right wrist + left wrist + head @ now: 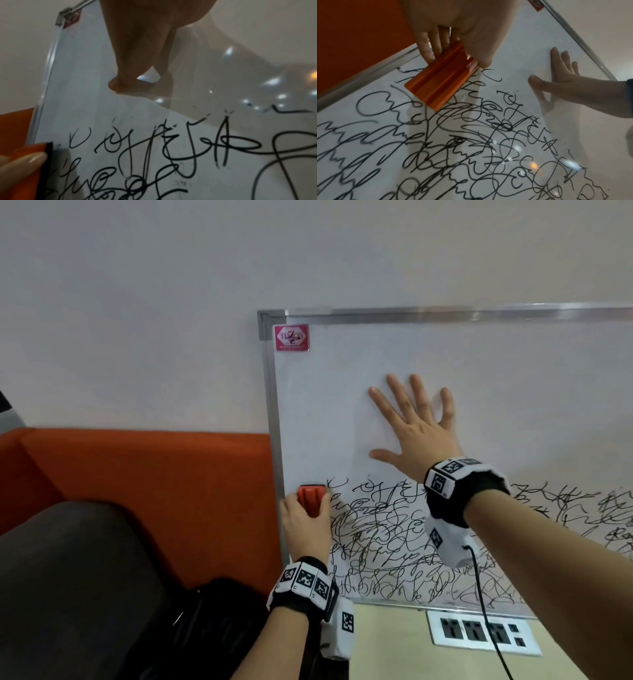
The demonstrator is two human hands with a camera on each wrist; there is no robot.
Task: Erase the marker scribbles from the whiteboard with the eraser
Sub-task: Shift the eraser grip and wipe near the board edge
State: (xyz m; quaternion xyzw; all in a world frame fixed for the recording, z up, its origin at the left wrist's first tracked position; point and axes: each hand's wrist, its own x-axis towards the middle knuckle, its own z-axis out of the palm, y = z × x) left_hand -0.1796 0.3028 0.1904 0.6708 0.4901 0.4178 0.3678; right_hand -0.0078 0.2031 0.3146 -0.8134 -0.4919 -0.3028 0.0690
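Note:
A metal-framed whiteboard [513, 392] leans against the wall. Its upper half is wiped white; black marker scribbles [383, 542] fill the lower half. My left hand [305, 518] grips an orange eraser [311, 499] and holds it flat against the board at the left edge, at the top of the scribbles. In the left wrist view the eraser [440, 83] lies under my fingers [435, 44] on the scribbles [471, 148]. My right hand [414, 422] presses flat on the clean part of the board with its fingers spread. The right wrist view shows the scribbles [171, 155] and the eraser's corner [36, 152].
An orange sofa back [144, 487] and a dark cushion [75, 577] stand left of the board. A black bag [219, 611] lies beside my left wrist. Below the board is a pale table [387, 645] with a socket panel [479, 631]. A black cable [486, 611] hangs from my right wrist.

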